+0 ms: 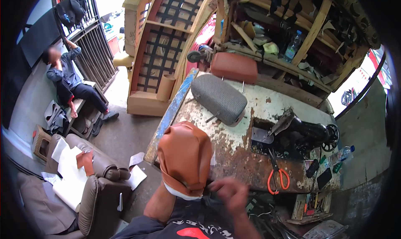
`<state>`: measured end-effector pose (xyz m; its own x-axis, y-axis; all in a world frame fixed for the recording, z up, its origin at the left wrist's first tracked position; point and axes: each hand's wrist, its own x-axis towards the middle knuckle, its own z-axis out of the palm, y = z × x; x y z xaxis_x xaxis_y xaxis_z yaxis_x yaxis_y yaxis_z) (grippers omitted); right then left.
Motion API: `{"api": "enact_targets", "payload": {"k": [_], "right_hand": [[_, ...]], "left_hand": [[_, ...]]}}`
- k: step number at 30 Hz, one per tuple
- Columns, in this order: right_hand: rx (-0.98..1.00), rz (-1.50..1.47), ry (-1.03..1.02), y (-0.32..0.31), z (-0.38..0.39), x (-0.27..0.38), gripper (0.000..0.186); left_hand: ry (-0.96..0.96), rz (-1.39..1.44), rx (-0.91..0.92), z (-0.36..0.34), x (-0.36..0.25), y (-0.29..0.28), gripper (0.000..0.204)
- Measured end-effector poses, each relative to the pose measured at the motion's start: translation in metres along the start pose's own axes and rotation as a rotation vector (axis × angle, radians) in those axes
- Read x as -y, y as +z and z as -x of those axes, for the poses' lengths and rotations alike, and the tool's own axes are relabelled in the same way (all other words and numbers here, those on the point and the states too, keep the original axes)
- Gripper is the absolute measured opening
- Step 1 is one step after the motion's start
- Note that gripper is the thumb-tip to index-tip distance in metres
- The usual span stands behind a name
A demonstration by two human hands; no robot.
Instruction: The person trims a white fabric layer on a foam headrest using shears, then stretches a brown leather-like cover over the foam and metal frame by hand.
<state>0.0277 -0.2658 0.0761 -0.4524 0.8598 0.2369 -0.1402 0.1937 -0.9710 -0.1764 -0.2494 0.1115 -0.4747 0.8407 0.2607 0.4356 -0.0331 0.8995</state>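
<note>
A brown leather headrest cover (186, 157) is held up at the near left edge of the worktable. Its puffy closed end points away from me, and a white lining shows at its near rim. My left forearm (160, 203) runs up to this rim, with the hand hidden in or behind the cover. Just right of the rim is my right hand (231, 194), fingers bent but smeared by motion; whether they touch the cover is unclear. Beyond the cover lie a grey mesh headrest (219, 97) with metal posts and a brown headrest (234, 67).
A black sewing machine (303, 130) stands on the worn worktable (234, 161). Orange-handled scissors (277, 176) lie near the front edge, left of a phone (324, 178) and a plastic bottle (340, 155). Far left, a person (73, 78) sits beyond a brown armchair (94, 189).
</note>
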Motion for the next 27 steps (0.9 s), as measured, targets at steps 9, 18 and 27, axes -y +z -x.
{"api": "enact_targets", "payload": {"k": [9,18,27], "right_hand": [[-0.189,-0.448,0.386,0.014,-0.061,-0.041,0.023],[-0.22,-0.66,0.596,0.008,-0.054,-0.011,0.039],[-0.385,-0.424,0.143,-0.006,-0.074,0.001,0.019]], "left_hand": [[0.027,0.429,0.375,0.044,0.029,0.005,0.058],[-0.23,1.056,0.181,0.032,0.041,-0.011,0.06],[0.088,0.655,0.333,0.049,0.061,0.028,0.063]]}}
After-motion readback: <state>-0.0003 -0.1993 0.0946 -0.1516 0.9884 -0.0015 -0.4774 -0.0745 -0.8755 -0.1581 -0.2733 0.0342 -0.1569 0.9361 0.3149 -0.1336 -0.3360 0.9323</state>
